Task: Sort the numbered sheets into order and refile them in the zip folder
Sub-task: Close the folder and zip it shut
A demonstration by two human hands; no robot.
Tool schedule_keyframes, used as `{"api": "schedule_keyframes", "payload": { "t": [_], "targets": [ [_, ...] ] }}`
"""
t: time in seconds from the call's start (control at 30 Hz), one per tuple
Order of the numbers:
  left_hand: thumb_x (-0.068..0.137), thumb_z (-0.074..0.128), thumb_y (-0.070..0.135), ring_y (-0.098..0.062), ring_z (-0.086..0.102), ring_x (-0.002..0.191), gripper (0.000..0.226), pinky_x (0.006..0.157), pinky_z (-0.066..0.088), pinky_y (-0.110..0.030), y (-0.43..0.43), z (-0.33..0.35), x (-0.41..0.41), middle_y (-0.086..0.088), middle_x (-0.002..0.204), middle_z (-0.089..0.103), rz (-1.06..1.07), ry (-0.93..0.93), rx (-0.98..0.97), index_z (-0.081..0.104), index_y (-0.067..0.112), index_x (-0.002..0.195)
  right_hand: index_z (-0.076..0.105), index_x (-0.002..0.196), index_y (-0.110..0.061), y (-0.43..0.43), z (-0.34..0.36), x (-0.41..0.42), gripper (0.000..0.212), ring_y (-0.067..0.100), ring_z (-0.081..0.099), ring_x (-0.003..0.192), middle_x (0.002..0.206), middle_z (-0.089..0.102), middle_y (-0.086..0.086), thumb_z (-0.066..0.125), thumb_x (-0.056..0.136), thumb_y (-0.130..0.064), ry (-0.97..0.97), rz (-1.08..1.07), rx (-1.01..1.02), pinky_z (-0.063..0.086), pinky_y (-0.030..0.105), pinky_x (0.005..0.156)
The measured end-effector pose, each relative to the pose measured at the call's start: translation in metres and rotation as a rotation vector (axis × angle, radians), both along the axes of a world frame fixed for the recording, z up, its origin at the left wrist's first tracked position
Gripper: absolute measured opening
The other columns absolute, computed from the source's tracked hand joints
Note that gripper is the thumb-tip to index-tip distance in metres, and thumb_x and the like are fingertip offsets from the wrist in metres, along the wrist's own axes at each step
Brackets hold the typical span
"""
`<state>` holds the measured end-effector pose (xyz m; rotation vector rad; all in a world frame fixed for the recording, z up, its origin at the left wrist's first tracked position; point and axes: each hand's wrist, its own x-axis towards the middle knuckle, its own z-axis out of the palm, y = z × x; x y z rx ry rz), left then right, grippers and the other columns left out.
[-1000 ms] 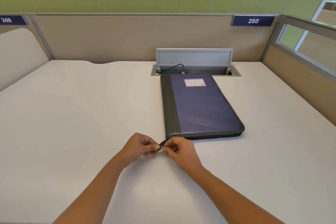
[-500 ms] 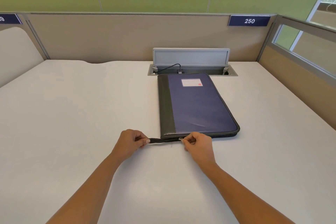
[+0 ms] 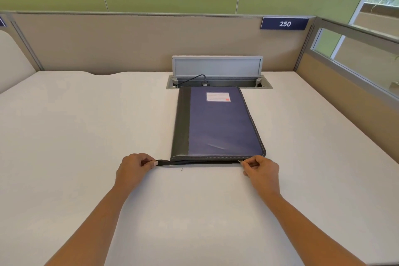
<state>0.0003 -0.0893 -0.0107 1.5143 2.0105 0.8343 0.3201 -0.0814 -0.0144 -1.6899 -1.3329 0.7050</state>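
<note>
Since 0.5 s ago, right hand (image 3: 262, 169) has dragged zipper pull (image 3: 240, 161) along the near edge to the corner of zip folder (image 3: 218, 123) and pinches it there. left hand (image 3: 133, 167) pinches zip tail (image 3: 164, 162) taut. Folder lies flat on desk (image 3: 86, 136) just beyond both hands, cover down. Likely barely started: more zip to run, sheets unseen, sorting and refiling pending.

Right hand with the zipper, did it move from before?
Yes. The right hand slid rightward along the zip folder's near edge, from its grey spine corner to its right corner.
</note>
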Motion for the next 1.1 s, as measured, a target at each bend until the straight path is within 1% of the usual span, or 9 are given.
{"api": "schedule_keyframes", "payload": {
  "t": [0.23,0.33,0.4,0.53,0.67,0.8,0.87,0.97,1.1],
  "targets": [
    [0.084,0.07,0.028,-0.019,0.053,0.07,0.014,0.061,0.035,-0.027,0.004,0.007,-0.003,0.004,0.07,0.061,0.017,0.019,-0.131,0.067,0.025,0.071,0.065,0.069,-0.016,0.0,-0.001,0.03,0.017,0.005,0.059,0.05,0.059,0.064,0.0,0.068,0.082,-0.007,0.049,-0.141,0.005,0.046,0.008,0.056],
    [0.085,0.068,0.026,-0.018,0.054,0.074,0.011,0.059,0.035,-0.026,0.005,0.009,0.002,0.002,0.08,0.064,0.028,0.083,-0.149,0.066,0.025,0.074,0.069,0.081,-0.004,0.004,0.002,0.036,0.005,0.011,0.058,0.052,0.061,0.063,0.005,0.066,0.084,-0.005,0.051,-0.12,-0.043,0.047,0.012,0.058],
    [0.086,0.066,0.019,-0.02,0.056,0.085,0.003,0.067,0.04,-0.028,0.008,0.011,0.01,-0.001,0.098,0.066,0.052,0.119,-0.088,0.067,0.022,0.086,0.069,0.086,-0.001,0.006,0.003,0.036,0.007,0.011,0.058,0.053,0.066,0.062,0.009,0.064,0.086,-0.006,0.028,-0.09,-0.08,0.048,0.014,0.058],
    [0.085,0.061,0.006,-0.028,0.055,0.105,0.028,0.088,0.042,-0.037,0.01,0.018,0.037,-0.007,0.117,0.059,0.065,0.285,0.193,0.065,0.013,0.111,0.071,0.09,-0.007,0.005,0.002,0.037,0.007,0.006,0.057,0.053,0.067,0.063,0.001,0.064,0.087,-0.009,0.007,-0.055,-0.08,0.043,0.003,0.052],
    [0.082,0.066,0.017,-0.026,0.06,0.106,0.028,0.092,0.04,-0.026,0.009,0.02,0.085,-0.007,0.111,0.066,-0.282,0.272,0.396,0.067,0.008,0.109,0.072,0.084,-0.009,-0.001,0.004,0.028,0.005,0.002,0.055,0.048,0.061,0.062,-0.003,0.067,0.085,-0.009,0.091,-0.048,-0.091,0.044,0.007,0.052],
    [0.094,0.052,0.036,-0.01,0.031,0.138,0.048,0.111,0.022,-0.021,0.012,0.017,0.14,0.005,0.147,0.04,-0.618,0.429,0.27,0.046,0.019,0.138,0.07,0.075,-0.015,-0.014,0.005,0.005,0.01,-0.002,0.054,0.043,0.058,0.062,-0.004,0.069,0.083,-0.009,0.084,0.077,-0.074,0.042,0.006,0.052],
    [0.099,0.043,0.034,-0.008,0.02,0.143,0.048,0.112,0.019,-0.022,0.016,0.019,0.155,0.006,0.154,0.027,-0.691,0.559,0.215,0.034,0.021,0.145,0.068,0.068,-0.024,-0.019,0.003,-0.006,0.021,0.001,0.054,0.048,0.058,0.064,-0.002,0.069,0.082,-0.008,0.054,0.137,-0.062,0.046,0.013,0.058],
    [0.103,0.03,0.03,-0.007,0.016,0.144,0.045,0.109,0.026,-0.025,0.02,0.019,0.158,0.007,0.156,0.02,-0.716,0.681,0.172,0.028,0.022,0.147,0.068,0.069,-0.027,-0.021,-0.001,-0.01,0.021,0.006,0.056,0.056,0.063,0.064,-0.007,0.069,0.081,-0.01,0.008,0.162,-0.05,0.048,0.022,0.066],
    [0.105,0.023,0.023,-0.01,0.016,0.144,0.044,0.11,0.029,-0.026,0.02,0.01,0.157,0.001,0.157,0.018,-0.779,0.788,0.218,0.024,0.017,0.149,0.068,0.074,-0.025,-0.016,-0.001,-0.003,0.013,0.0,0.051,0.058,0.062,0.057,-0.017,0.071,0.081,-0.015,-0.067,0.175,-0.041,0.04,0.019,0.06]
  ]
}}
